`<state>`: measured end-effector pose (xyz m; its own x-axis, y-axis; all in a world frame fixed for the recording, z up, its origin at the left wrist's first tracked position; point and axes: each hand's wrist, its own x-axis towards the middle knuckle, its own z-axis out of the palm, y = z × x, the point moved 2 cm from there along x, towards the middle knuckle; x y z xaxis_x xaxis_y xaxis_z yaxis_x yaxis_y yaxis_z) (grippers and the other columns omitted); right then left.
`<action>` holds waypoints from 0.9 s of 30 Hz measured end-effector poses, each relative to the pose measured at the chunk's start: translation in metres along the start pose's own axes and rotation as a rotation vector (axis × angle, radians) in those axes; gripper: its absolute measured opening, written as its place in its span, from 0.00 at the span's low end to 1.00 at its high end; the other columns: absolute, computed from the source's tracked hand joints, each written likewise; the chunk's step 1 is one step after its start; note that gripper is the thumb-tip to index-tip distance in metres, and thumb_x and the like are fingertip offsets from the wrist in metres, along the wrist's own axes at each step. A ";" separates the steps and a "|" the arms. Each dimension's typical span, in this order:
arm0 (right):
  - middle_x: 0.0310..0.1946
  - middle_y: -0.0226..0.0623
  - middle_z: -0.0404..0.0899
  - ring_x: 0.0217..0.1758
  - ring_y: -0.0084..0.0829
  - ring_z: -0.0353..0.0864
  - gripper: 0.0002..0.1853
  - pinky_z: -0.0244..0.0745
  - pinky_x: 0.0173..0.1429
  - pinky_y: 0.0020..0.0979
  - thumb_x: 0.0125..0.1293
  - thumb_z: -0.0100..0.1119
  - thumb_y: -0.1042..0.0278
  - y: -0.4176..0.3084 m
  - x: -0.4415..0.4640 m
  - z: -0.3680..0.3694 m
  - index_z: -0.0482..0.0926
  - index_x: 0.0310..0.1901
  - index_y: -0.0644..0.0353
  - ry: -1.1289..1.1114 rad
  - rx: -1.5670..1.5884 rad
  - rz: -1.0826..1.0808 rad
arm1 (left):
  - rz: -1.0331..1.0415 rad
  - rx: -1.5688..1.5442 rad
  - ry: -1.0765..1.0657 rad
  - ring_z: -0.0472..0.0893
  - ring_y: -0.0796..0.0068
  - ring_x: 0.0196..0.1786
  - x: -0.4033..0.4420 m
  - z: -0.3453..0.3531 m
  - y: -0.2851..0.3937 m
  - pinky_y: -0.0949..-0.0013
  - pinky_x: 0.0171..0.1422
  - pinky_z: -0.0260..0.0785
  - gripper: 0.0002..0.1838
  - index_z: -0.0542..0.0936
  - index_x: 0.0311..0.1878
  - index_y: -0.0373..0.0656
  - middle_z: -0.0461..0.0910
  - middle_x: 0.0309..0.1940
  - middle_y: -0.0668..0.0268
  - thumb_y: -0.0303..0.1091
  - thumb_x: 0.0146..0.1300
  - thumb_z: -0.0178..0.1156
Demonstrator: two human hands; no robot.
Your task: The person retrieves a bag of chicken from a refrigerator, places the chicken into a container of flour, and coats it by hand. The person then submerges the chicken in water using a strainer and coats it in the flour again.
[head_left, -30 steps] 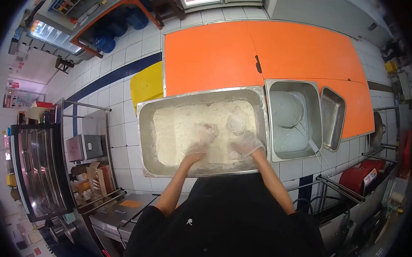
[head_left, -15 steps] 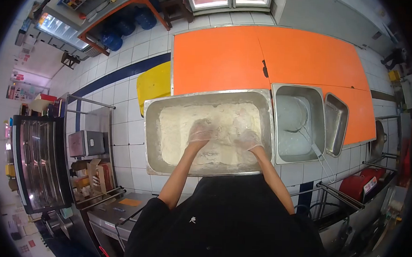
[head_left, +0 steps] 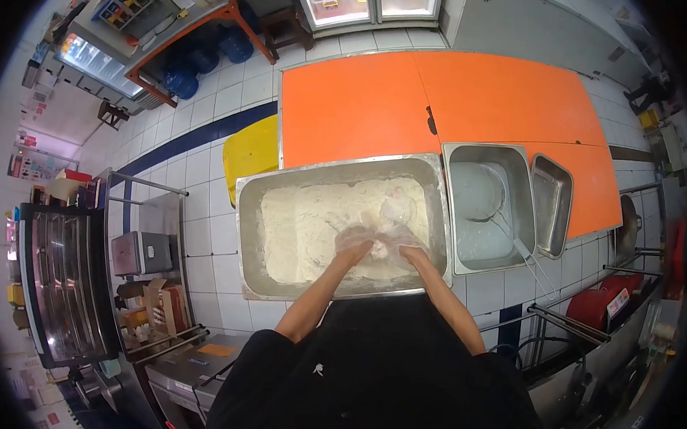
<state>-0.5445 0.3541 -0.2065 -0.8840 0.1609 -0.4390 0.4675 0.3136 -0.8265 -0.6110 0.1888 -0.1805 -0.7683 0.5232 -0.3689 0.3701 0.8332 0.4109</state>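
My left hand [head_left: 354, 238] and my right hand [head_left: 400, 245], both in clear plastic gloves dusted white, meet over a deep metal pan [head_left: 242, 244] of pale flour [head_left: 296, 227]. Their fingers curl in toward each other around a small flour-coated piece [head_left: 378, 250], whose kind I cannot make out. Just beyond the hands, a rounded, flour-covered lump [head_left: 396, 209] lies in the right part of the pan. The flour is loose and uneven, with furrows near the middle.
Right of the pan stands a metal container [head_left: 473, 252] of cloudy liquid, with a wire strainer [head_left: 506, 223] leaning in it. Beside that is a smaller metal pan [head_left: 550, 202]. An orange tabletop [head_left: 349, 106] stretches behind; a yellow panel [head_left: 249, 159] stands at left.
My left hand has moved right through the flour and my right hand slightly left. They were apart and now come together around the floured piece. The view has shifted slightly.
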 end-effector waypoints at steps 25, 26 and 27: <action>0.43 0.56 0.81 0.45 0.52 0.80 0.17 0.75 0.51 0.41 0.53 0.61 0.61 -0.002 -0.012 -0.026 0.83 0.40 0.65 0.003 -0.080 -0.164 | 0.120 -0.211 0.122 0.79 0.53 0.51 0.037 0.056 -0.002 0.54 0.56 0.69 0.18 0.83 0.42 0.43 0.82 0.43 0.52 0.47 0.62 0.56; 0.44 0.56 0.81 0.45 0.52 0.80 0.17 0.75 0.51 0.41 0.53 0.61 0.63 -0.004 -0.012 -0.029 0.83 0.42 0.65 0.103 0.089 -0.165 | 0.119 -0.208 0.336 0.79 0.53 0.50 0.038 0.053 -0.016 0.54 0.55 0.70 0.17 0.84 0.42 0.43 0.83 0.42 0.53 0.47 0.62 0.57; 0.44 0.56 0.81 0.45 0.52 0.80 0.17 0.75 0.51 0.41 0.53 0.61 0.63 -0.011 -0.014 -0.032 0.83 0.42 0.65 0.109 0.094 -0.157 | 0.123 -0.206 0.325 0.79 0.53 0.50 0.032 0.035 -0.014 0.54 0.55 0.70 0.17 0.84 0.42 0.43 0.83 0.42 0.53 0.47 0.62 0.57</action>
<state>-0.5371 0.3785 -0.1799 -0.9388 0.2187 -0.2663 0.3183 0.2544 -0.9132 -0.6223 0.1997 -0.2277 -0.8621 0.5054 -0.0366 0.3829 0.6971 0.6061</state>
